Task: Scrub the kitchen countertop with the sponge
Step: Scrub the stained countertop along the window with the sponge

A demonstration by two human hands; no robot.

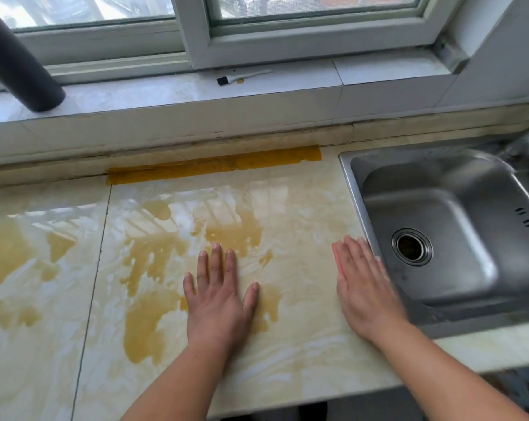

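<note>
Scrubbing is in hand: the right hand (pixel 367 287) lies flat, fingers straight, pressing the sponge (pixel 338 259) onto the countertop (pixel 302 208) just beside the sink (pixel 445 226). Only a thin pink edge of the sponge peeks out at the fingers' left side. The left hand (pixel 219 294) rests spread and flat, holding nothing. Yellowish wet patches sit to the left, so the next stroke likely calls for firm pressure carried across toward them.
</note>
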